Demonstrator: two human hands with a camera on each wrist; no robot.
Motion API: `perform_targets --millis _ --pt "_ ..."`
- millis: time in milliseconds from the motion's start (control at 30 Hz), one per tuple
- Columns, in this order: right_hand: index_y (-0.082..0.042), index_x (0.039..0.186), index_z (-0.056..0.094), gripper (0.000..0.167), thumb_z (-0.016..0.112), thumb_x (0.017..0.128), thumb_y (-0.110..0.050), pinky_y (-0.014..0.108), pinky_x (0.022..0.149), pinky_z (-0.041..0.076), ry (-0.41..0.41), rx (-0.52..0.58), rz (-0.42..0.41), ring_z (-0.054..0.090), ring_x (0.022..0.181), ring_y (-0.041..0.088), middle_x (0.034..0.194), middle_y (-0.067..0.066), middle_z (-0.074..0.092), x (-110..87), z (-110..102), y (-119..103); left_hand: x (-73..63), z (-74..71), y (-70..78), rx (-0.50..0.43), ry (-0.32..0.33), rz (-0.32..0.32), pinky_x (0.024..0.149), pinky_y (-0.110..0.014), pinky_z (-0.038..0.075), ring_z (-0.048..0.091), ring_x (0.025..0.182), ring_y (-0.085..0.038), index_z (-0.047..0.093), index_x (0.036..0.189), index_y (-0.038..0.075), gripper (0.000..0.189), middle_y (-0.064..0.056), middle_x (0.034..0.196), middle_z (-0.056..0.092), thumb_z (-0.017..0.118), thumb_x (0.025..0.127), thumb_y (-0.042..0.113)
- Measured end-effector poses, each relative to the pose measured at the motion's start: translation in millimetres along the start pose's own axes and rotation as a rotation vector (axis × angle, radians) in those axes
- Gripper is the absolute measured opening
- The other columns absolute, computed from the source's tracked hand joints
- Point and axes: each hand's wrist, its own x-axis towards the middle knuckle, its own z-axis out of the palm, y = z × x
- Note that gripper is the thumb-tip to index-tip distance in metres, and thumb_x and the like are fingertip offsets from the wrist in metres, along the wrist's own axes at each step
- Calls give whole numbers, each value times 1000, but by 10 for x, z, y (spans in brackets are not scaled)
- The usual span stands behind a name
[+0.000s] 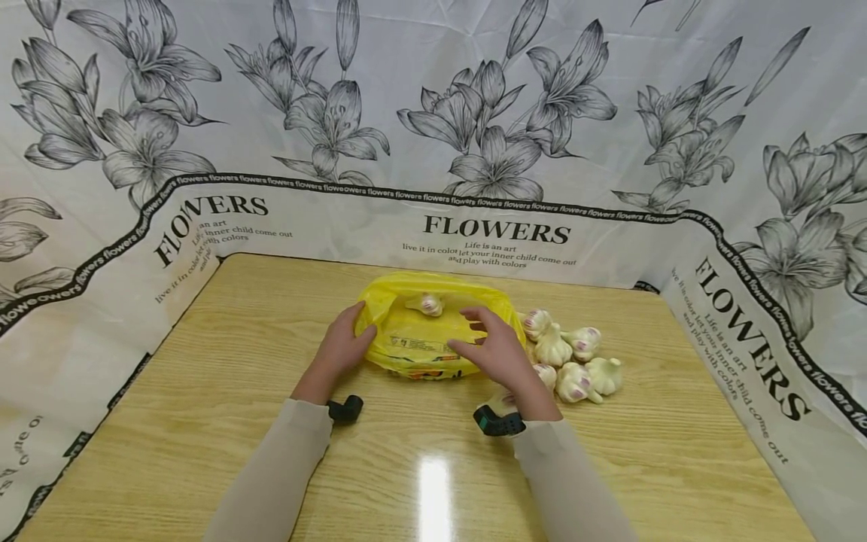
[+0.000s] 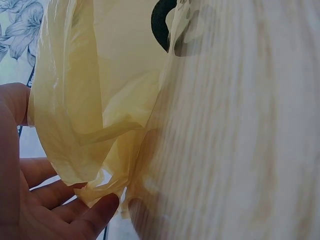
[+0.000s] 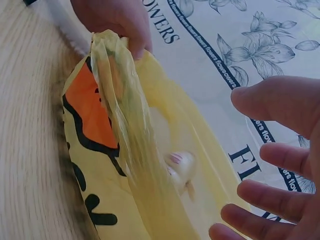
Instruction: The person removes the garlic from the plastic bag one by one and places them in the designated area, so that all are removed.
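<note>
A yellow plastic bag (image 1: 406, 339) lies on the table with its mouth spread toward me. Inside it a garlic bulb (image 1: 430, 304) shows; through the mouth in the right wrist view, garlic (image 3: 181, 165) is also visible. My left hand (image 1: 342, 342) holds the bag's left end, thumb and fingers about the thin edge; the left wrist view shows the thumb (image 2: 105, 210) against the plastic. Above the bag's right part, my right hand (image 1: 497, 350) is spread with fingers apart and nothing in it. Several garlic bulbs (image 1: 553, 346) lie in a heap right of the bag, partly behind the right hand.
The wooden table (image 1: 223, 376) has a white floral cloth (image 1: 352, 218) standing round its back and sides. Another garlic bulb (image 1: 501, 400) is partly covered by the right wrist. Each wrist wears a black camera band (image 1: 347, 410).
</note>
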Motion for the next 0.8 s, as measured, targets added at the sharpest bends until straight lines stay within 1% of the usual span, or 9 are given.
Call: perform_targets --millis 200,333,433,533,667,800 --pt "-21 137 48 58 70 86 -39 47 105 44 32 26 18 50 127 28 136 5 52 111 82 -13 -8 1 -1 -11 3 6 117 -51 28 31 143 -36 28 152 5 65 -18 155 33 47 96 34" --pt "-21 135 50 55 71 86 -38 44 106 43 65 17 27 50 125 26 134 4 54 180 134 -35 3 5 -15 -20 4 8 117 -50 28 32 143 -35 29 152 5 65 -18 154 34 47 96 34" --pt "-22 134 51 55 70 86 -41 44 106 42 73 10 40 50 126 25 135 4 55 231 166 -59 3 0 -18 -22 0 6 117 -50 27 31 144 -35 29 152 6 65 -18 154 34 48 97 34" --pt "-22 134 51 54 69 87 -41 46 106 42 77 21 53 49 127 27 137 6 55 280 196 -73 5 -1 -17 -22 2 4 117 -50 28 31 143 -35 29 152 6 65 -17 154 34 47 97 34" --pt "-17 135 52 55 69 87 -38 48 104 43 88 45 71 49 128 31 137 9 55 345 242 -65 8 -1 -17 -23 0 3 117 -50 27 31 144 -35 28 152 6 65 -18 155 33 47 97 34" --pt "-16 135 54 55 70 87 -37 48 102 45 98 61 115 49 128 31 136 8 56 406 282 -78 1 -5 -10 -21 -5 5 117 -50 27 31 144 -35 28 152 6 65 -18 155 33 47 97 34"
